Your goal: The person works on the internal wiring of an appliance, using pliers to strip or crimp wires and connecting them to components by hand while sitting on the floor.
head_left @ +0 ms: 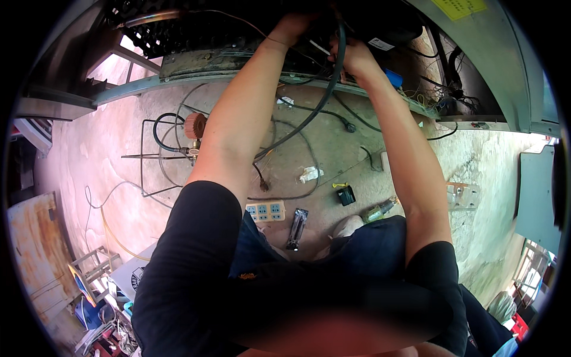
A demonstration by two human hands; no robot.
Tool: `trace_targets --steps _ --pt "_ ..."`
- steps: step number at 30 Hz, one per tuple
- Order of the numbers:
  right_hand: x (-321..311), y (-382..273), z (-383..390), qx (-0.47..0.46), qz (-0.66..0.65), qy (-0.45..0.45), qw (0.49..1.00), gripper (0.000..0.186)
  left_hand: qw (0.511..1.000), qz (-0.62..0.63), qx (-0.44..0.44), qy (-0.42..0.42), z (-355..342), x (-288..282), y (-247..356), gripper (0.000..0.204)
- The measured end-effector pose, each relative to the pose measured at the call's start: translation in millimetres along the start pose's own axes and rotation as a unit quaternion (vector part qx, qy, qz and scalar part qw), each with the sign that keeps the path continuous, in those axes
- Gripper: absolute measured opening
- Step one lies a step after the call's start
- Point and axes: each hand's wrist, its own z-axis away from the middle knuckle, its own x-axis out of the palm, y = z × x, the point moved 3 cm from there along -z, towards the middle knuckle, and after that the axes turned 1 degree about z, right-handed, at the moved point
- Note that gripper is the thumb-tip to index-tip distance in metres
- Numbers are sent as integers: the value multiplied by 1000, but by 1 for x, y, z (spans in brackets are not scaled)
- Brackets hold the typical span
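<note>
Both my arms reach forward into the dark, open underside of a metal-framed machine (pixel 205 64). My left hand (pixel 291 28) is at the top, its fingers lost in shadow, so what it touches is hidden. Just right of it, my right hand (pixel 355 58) has its fingers bent and pressed together beside a thick dark hose (pixel 324 102). A thin white rod or tube (pixel 319 46) runs up to those fingers; whether they grip it is unclear. Beyond my left hand, a copper-coloured pipe (pixel 157 18) with a thin line crosses the interior.
A gauge with a red-brown rim (pixel 195 125) stands by a wire frame (pixel 143 156) at left. On the floor lie a plug (pixel 350 127), a power strip (pixel 266 211), a black packet (pixel 297 229), a small black box (pixel 345 195) and crumpled tissue (pixel 310 174). Loose wires (pixel 416 101) hang at right.
</note>
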Motion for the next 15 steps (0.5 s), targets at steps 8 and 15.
trace_targets --steps 8,15 --pt "15 -13 -1 51 -5 14 999 21 998 -41 -4 42 16 10 36 25" --pt "23 -17 -1 83 -109 28 990 18 997 -45 -34 62 13 8 30 29"
